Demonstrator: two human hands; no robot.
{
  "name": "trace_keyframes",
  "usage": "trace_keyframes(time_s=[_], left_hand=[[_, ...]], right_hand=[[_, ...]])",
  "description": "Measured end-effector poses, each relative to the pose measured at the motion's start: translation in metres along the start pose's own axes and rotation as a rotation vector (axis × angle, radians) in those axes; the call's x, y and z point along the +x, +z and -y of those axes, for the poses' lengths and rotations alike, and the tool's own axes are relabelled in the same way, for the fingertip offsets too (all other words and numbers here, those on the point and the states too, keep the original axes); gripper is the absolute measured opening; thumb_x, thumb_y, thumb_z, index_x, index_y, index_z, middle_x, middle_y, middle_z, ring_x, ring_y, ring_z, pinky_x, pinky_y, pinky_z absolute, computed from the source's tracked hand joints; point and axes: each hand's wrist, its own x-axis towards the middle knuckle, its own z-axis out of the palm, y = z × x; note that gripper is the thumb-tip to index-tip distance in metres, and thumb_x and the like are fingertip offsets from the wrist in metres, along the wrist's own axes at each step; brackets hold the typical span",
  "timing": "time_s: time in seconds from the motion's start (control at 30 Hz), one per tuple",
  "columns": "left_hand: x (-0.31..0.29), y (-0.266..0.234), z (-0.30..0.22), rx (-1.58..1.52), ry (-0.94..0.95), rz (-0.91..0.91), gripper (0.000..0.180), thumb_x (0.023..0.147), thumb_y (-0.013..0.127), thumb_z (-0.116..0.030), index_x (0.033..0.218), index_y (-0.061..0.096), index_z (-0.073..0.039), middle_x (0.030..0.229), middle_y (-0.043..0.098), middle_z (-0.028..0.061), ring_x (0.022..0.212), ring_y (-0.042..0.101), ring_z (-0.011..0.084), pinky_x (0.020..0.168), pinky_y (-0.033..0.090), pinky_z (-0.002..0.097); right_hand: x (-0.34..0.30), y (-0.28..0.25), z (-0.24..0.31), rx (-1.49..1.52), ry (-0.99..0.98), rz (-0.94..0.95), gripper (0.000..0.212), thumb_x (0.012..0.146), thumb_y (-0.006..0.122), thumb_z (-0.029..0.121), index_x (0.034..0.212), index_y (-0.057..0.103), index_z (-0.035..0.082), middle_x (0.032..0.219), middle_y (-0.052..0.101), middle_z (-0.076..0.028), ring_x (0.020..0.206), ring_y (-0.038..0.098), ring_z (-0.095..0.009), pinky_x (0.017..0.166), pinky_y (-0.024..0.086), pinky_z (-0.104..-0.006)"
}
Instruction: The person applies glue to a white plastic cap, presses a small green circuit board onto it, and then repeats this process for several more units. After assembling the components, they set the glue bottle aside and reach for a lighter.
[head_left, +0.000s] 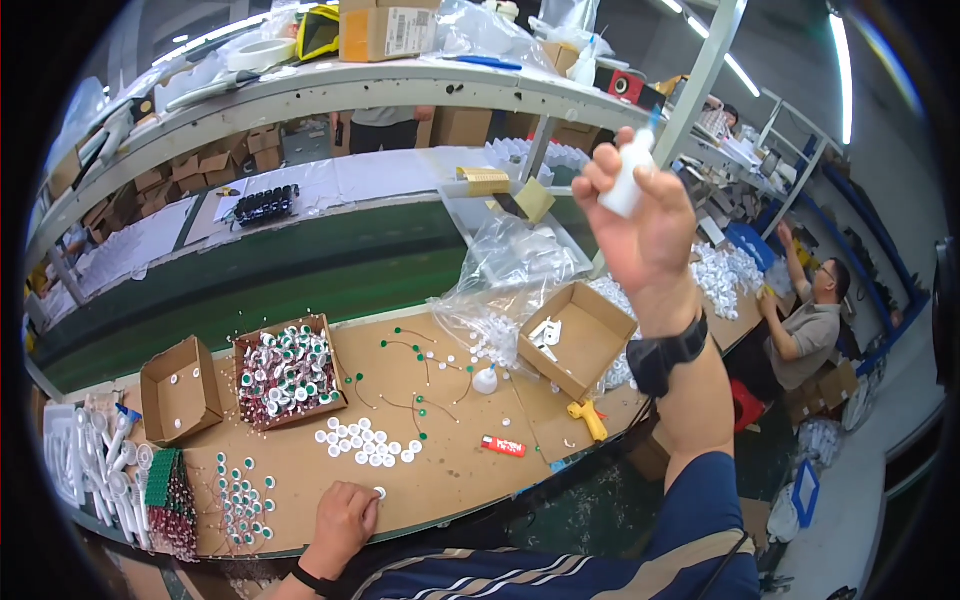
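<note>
Raised high at the right, my right hand is wrapped round a small white squeeze bottle with a blue nozzle tip pointing up. My left hand rests at the bench's near edge, its fingers curled together. A small white round cap sits at its fingertips; whether they pinch it is hard to make out. Just beyond lie several loose white caps. To their left, white caps with green discs and thin wires are spread in rows.
A cardboard box is heaped with wired discs; another box stands left of it. A red marker-like item, a yellow glue gun and an open carton lie rightward. An overhead shelf spans the back. A co-worker sits right.
</note>
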Motion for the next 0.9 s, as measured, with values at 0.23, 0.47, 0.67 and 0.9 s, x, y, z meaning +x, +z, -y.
trace_keyframes(time_s=[0.23, 0.47, 0.67, 0.9], left_hand=[[-0.005, -0.001, -0.001, -0.006, 0.006, 0.001, 0.015, 0.082, 0.083, -0.001, 0.093, 0.074, -0.006, 0.091, 0.071, 0.0113, 0.087, 0.068, 0.0342, 0.076, 0.057, 0.0455], [-0.011, 0.0, 0.001, -0.031, -0.016, -0.014, 0.014, 0.082, 0.083, -0.002, 0.093, 0.076, -0.006, 0.09, 0.072, 0.0113, 0.086, 0.068, 0.0345, 0.077, 0.057, 0.0454], [-0.014, -0.001, 0.003, -0.075, -0.036, -0.018, 0.012, 0.083, 0.084, -0.003, 0.092, 0.076, -0.006, 0.088, 0.071, 0.0118, 0.086, 0.068, 0.0352, 0.076, 0.057, 0.0461], [-0.012, 0.0, 0.003, -0.08, -0.067, -0.017, 0.013, 0.084, 0.085, -0.006, 0.092, 0.075, -0.006, 0.09, 0.072, 0.0141, 0.086, 0.067, 0.0378, 0.077, 0.055, 0.0482]], right_hand=[[-0.023, 0.025, 0.007, 0.144, 0.14, 0.106, 0.066, 0.086, 0.077, 0.02, 0.146, 0.056, 0.003, 0.106, 0.055, -0.006, 0.096, 0.052, -0.02, 0.094, 0.046, -0.035], [-0.029, 0.034, 0.006, 0.131, 0.172, 0.103, 0.07, 0.085, 0.078, 0.021, 0.149, 0.056, 0.003, 0.115, 0.061, -0.008, 0.106, 0.059, -0.023, 0.102, 0.053, -0.0384], [-0.028, 0.024, -0.017, 0.011, 0.114, 0.158, 0.059, 0.095, 0.083, 0.019, 0.147, 0.057, 0.006, 0.12, 0.065, -0.009, 0.115, 0.065, -0.024, 0.109, 0.056, -0.0407], [-0.048, -0.024, -0.06, -0.524, 0.2, 0.013, 0.044, 0.101, 0.083, 0.017, 0.136, 0.061, 0.005, 0.123, 0.073, -0.012, 0.11, 0.075, -0.026, 0.099, 0.062, -0.0417]])
